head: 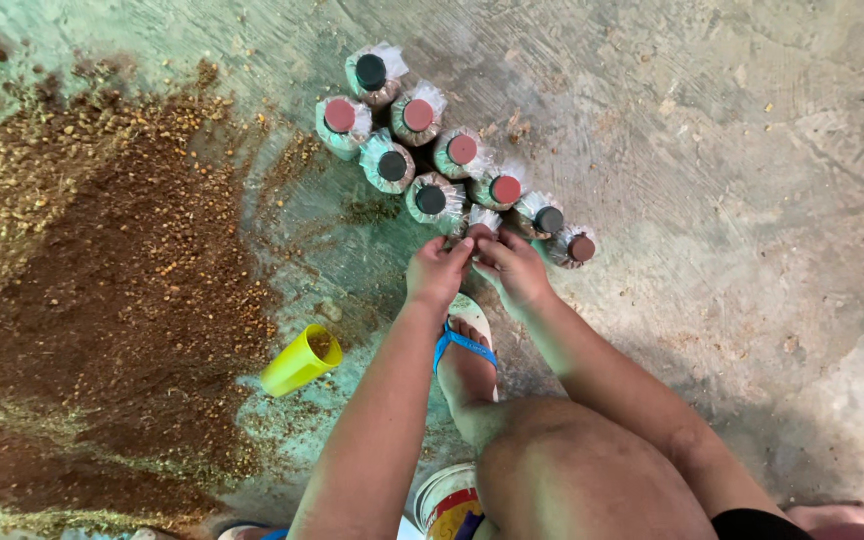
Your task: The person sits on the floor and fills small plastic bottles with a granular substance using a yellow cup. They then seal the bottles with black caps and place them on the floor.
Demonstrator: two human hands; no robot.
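My left hand [438, 268] and my right hand [512, 268] meet on the neck of a plastic bag [482, 219] standing on the concrete floor. Both hands pinch its crinkled clear top; the bag's body is mostly hidden under my fingers. It stands at the near end of a cluster of several filled bags [422, 150] with red and black round caps, standing upright and touching each other just beyond my hands.
A wide heap of brown sawdust-like substrate [102, 280] covers the floor at left. A yellow plastic cup [300, 360] lies tipped at its edge. My foot in a blue-strapped sandal [464, 345] is below my hands, a white bucket [442, 500] by my knee.
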